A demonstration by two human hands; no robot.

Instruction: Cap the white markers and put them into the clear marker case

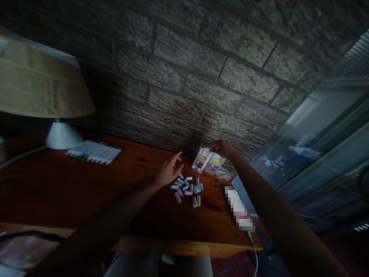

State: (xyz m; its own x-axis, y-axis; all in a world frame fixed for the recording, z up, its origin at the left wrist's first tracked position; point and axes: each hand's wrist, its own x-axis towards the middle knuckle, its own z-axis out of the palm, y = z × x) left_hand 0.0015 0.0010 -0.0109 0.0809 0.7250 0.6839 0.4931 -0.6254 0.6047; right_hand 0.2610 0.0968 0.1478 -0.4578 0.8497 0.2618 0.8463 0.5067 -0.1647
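In the head view, the right hand (223,148) is bent at the wrist, its curled fingers at the top of a clear upright case (200,161) by the far edge of the desk (138,204), right of its middle; whether they pinch anything is too dark to tell. The left hand (169,170) has thumb and fingers apart and holds nothing, above the far left side of a loose group of short white cylinders (188,193), which lies between the case and the near edge. For good handling here, a light fingertip grip seems best, since the case looks thin-walled and liable to tip if pressed at the rim; the left hand could steady its lower part, and keeping the wrist high would spare the second case (214,164) just beside it. The cases look like stiff, glossy plastic, boxy, with yellow, red and blue labels; a clear, rounded plastic piece (223,174) lies to their right. The cylinders are smooth, with green, pink or yellow ends. Slim white pens (95,152) lie side by side towards the far left corner of the reddish wood, below a rough block wall (201,92).
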